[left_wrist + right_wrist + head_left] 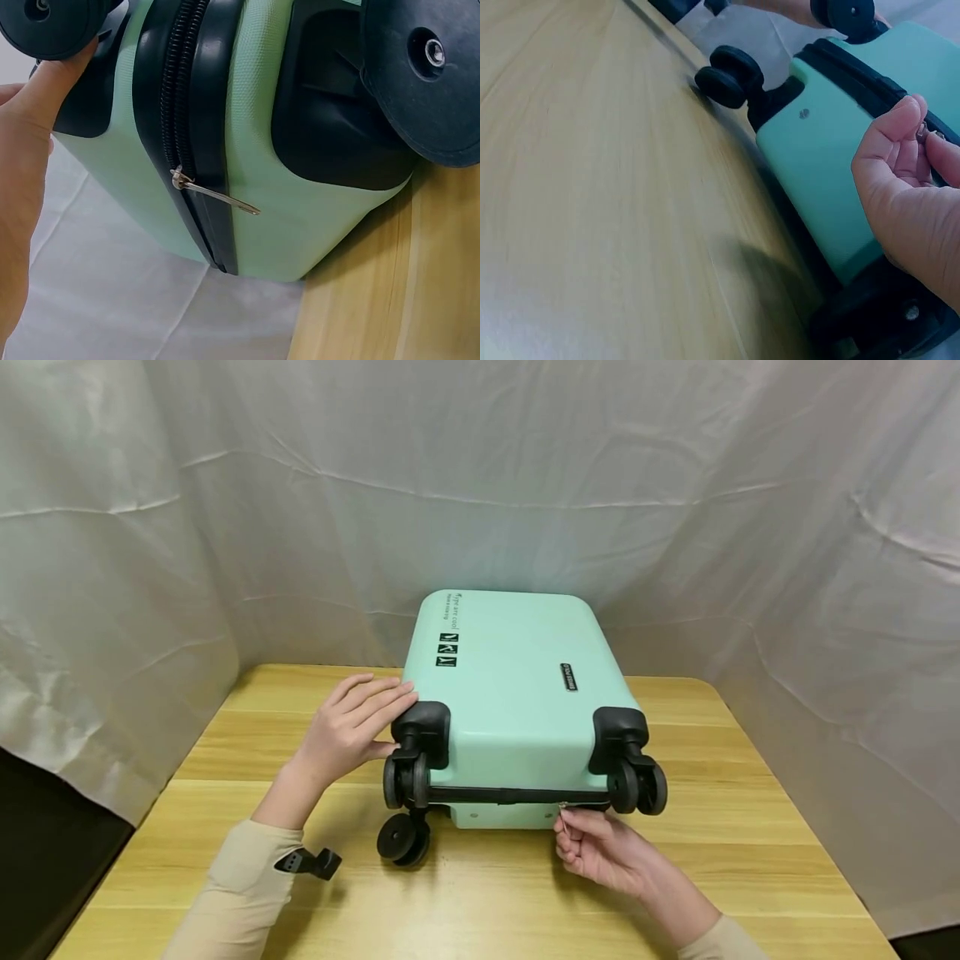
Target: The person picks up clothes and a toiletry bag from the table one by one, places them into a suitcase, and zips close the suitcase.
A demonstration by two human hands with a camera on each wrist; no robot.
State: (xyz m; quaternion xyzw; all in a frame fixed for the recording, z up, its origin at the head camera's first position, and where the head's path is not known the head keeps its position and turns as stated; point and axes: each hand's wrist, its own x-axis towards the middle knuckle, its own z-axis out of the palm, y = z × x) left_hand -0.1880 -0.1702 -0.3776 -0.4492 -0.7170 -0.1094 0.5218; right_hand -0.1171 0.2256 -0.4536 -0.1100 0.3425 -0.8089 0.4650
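A mint-green hard-shell suitcase (517, 702) lies flat on the table, its wheeled end towards me. My left hand (348, 731) rests on its left side by the near corner, fingers straight over the edge and thumb close to a wheel (49, 26). At the wheeled end, my right hand (600, 847) pinches a small metal zipper pull (922, 133) between thumb and curled forefinger. The black zipper (517, 795) runs round the case between its two shells. On the left side another metal zipper pull (221, 197) sticks out loose.
Black double wheels (405, 837) jut from the suitcase's near corners. The wooden table (750, 827) spreads to both sides, with a pale cloth backdrop (487, 485) behind it. A black strap device (309, 862) sits on the left sleeve.
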